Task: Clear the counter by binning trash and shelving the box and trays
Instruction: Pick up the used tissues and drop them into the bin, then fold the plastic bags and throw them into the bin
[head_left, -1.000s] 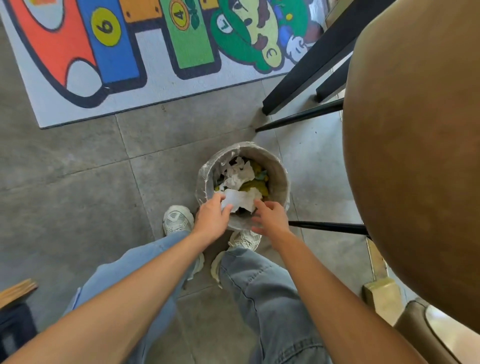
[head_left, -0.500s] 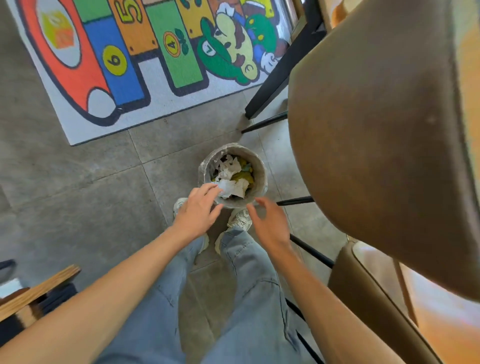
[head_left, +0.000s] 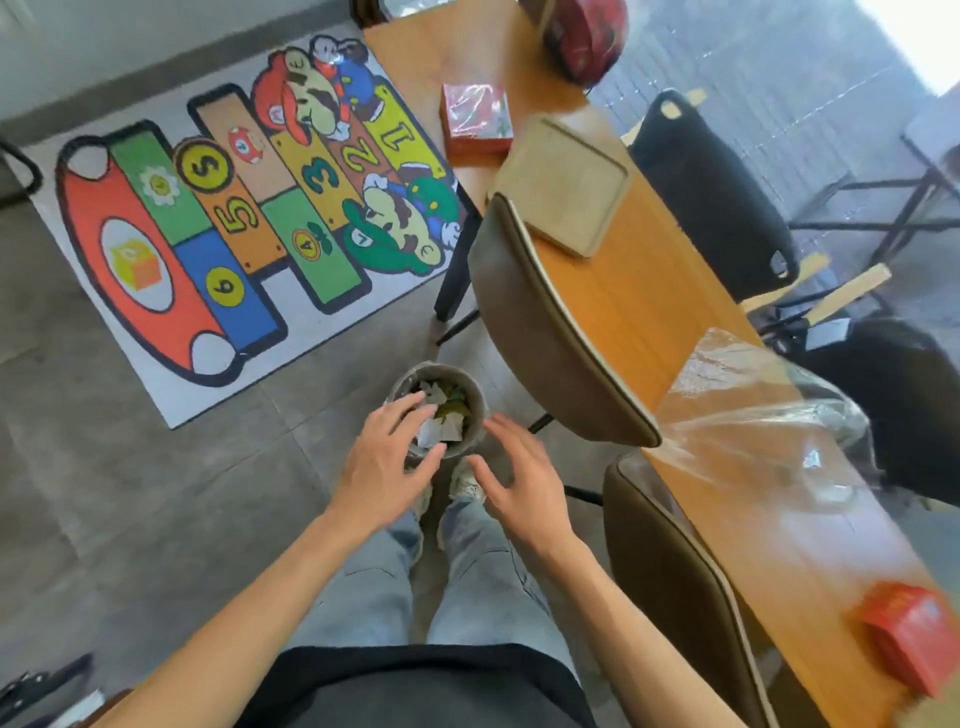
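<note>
**Both Hands Empty Over a Full Bin**

Looking down at a small round bin (head_left: 440, 410) on the grey floor, right by two pale shoes (head_left: 466, 484). Stuffed with white paper scraps (head_left: 440, 427) and bits of yellow and green.

Left hand (head_left: 385, 470) spread flat over the near edge of the bin, fingers wide, holding nothing. Right hand (head_left: 522, 488) just beside it, fingers apart too, holding nothing. Hard to tell if either one touches the rim.

To the right, a long wooden counter (head_left: 639, 306). On it, far off, a red box (head_left: 475, 118) wrapped in shiny film. Next to that, closer in, a flat tan tray (head_left: 566, 188). Further back, something round and red (head_left: 584, 36), blurry. Nearer, a big crumpled sheet of clear plastic (head_left: 753, 421) lying over the counter edge. At the near end, a second red box (head_left: 911, 636).

Two brown chairs in the way, tucked along this side of the counter: one chair back (head_left: 540, 332) between the bin and the tray, another chair back (head_left: 675, 577) lower down by the legs. Black chairs (head_left: 711, 197) on the far side.

On the left, a bright play mat (head_left: 228, 218) with numbers and cartoon faces, flat on the floor, well apart from the bin.
</note>
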